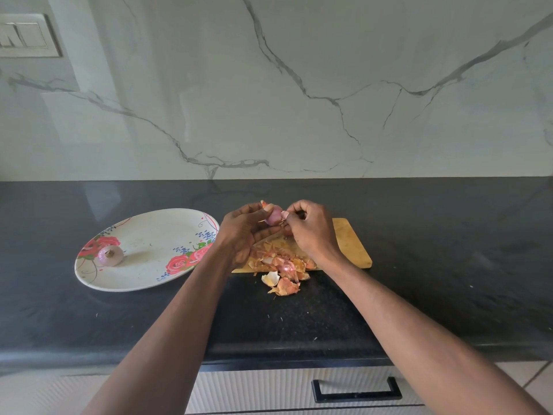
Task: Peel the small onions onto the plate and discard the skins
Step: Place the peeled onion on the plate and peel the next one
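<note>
My left hand (241,232) grips a small pink onion (274,217) above the wooden cutting board (351,244). Against the onion's right side, my right hand (309,227) pinches a bit of its skin between curled fingers. A heap of dry onion skins (282,269) lies on the board's near edge and spills onto the counter. One peeled onion (110,255) sits on the left part of the oval floral plate (149,235), which stands to the left of the board.
The black stone counter (434,235) runs wall to wall, backed by a marble-pattern wall (299,85). A switch panel (27,35) is at the upper left. Below the counter's front edge is a white drawer with a black handle (356,390).
</note>
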